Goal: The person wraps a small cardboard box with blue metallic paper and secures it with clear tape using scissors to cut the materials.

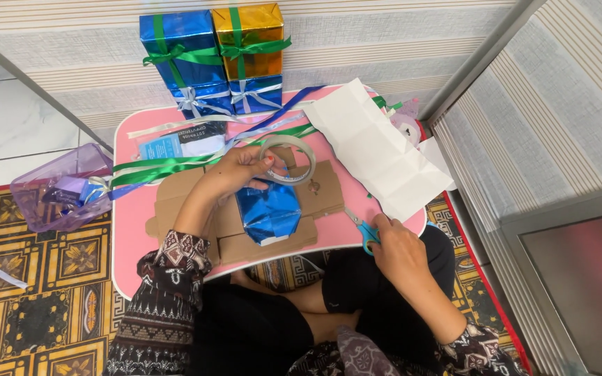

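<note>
My left hand point(235, 170) holds a roll of clear tape point(288, 160) above a small box partly wrapped in shiny blue paper point(268, 212). The box rests on a flattened piece of brown cardboard point(175, 198) on a small pink table point(130, 233). My right hand point(395, 251) grips blue-handled scissors point(364, 230) at the table's front right edge. A creased white sheet of paper point(377, 150) lies to the right of the box.
Blue and gold wrapped gift boxes point(214, 59) with ribbons stand stacked at the table's far edge. Green, blue and white ribbons point(168, 167) trail across the table. A purple plastic container point(60, 188) sits on the floor at left. Grey metal frames rise left and right.
</note>
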